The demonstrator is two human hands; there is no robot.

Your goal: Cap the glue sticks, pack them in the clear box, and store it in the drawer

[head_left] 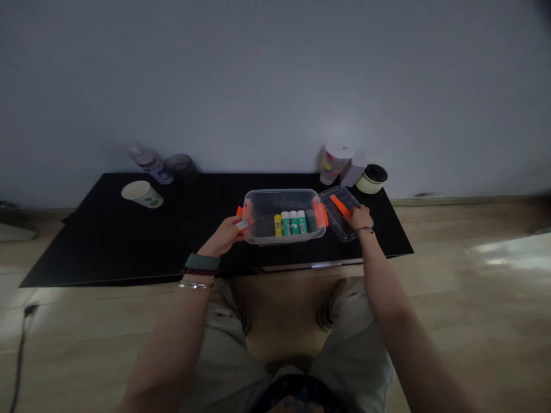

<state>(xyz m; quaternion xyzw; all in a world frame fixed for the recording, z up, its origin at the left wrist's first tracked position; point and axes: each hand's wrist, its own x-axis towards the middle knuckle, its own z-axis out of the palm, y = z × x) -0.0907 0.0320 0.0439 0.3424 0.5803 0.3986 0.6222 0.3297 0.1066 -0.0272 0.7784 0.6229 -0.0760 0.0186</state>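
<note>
A clear plastic box (282, 196) with orange clips at its ends stands uncovered in the middle of the black table. Inside, on its right side, several white-and-green glue sticks (294, 225) lie next to a yellow one (278, 225). My left hand (226, 234) is closed around the box's left end, by the orange clip. To the right of the box rests its clear lid (342, 226), with an orange handle (340, 205) across it. My right hand (360, 219) is closed on the lid near the lower end of that handle; its fingertips are partly hidden.
At the back left are a spray bottle (150, 164), a dark glass (181, 167) and a paper cup (143, 194). A plastic cup (333, 164), a pale box (353, 170) and a cream pot with a dark lid (372, 179) stand back right. The wall (275, 86) borders the table.
</note>
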